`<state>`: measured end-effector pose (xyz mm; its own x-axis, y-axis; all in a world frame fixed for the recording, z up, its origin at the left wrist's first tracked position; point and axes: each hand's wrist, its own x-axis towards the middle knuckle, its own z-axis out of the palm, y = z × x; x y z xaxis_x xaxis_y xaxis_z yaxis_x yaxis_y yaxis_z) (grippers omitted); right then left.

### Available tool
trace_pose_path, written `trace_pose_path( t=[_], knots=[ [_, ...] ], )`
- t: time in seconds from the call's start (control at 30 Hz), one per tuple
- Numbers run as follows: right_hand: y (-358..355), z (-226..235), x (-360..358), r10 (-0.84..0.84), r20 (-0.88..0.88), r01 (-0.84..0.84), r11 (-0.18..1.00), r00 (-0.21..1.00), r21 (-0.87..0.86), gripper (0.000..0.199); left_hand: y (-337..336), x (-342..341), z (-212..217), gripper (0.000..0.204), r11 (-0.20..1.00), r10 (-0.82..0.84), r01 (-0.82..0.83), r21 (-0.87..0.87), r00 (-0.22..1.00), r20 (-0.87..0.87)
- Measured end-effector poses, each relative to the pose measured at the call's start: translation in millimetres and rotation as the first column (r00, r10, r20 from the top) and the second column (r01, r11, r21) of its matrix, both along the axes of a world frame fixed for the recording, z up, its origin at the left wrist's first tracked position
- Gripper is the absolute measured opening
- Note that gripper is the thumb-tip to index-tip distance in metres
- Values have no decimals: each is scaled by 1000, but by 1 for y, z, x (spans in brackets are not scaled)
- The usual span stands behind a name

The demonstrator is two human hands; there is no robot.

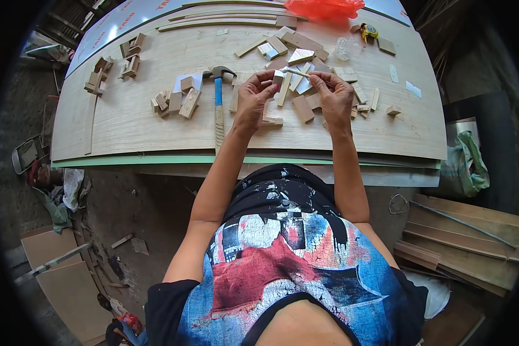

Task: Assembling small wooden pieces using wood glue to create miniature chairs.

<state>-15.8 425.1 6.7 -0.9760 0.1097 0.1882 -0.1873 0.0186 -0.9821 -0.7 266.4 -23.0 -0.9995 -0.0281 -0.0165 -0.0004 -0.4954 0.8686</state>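
The left hand [254,98] and the right hand [335,97] are raised a little above the tabletop [127,124], near its middle; the left fingers [269,85] are closed on a small pale block [278,77], and the right fingers [317,79] are pinched on one end of a thin pale strip [297,72]; the strip reaches from the right hand to the block, so the two pieces meet between the hands. The long axis of the strip runs nearly from left to right, a little tilted, with the far end pointing to the person's left, at the block; how the block itself is turned I cannot tell, it is too small. To do this step well, I think both hands should stay close together and steady, the block held firmly by its sides so that the meeting face is free, and the strip kept straight and not bent, because it looks thin and may snap; the end should sit flat on the block before any pressure is given. Just left of the left hand lies a hammer [218,101] with a blue handle, its head away from the person; many wood offcuts [303,108] lie around and under the hands; a red bag [324,8] and a tape measure [368,32] are at the far edge.
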Motion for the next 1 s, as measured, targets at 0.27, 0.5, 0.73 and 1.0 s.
trace_pose_path(
  t=[0.27,0.5,0.73,1.0],
  knots=[
    [1,-2,-1,-33,-27,35,996,999,76,14,0,-3,-3,26,998,30,-33,-46,997,-66],
    [1,6,2,10,101,-2,998,995,-70,17,-6,-4,5,38,897,-128,58,438,983,133],
    [0,1,1,48,83,-40,995,995,-89,17,-6,-3,11,21,759,-212,-37,650,930,300],
    [-5,3,4,69,88,-62,994,994,-85,15,-2,-5,11,19,722,-135,-168,671,917,375]
  ],
)
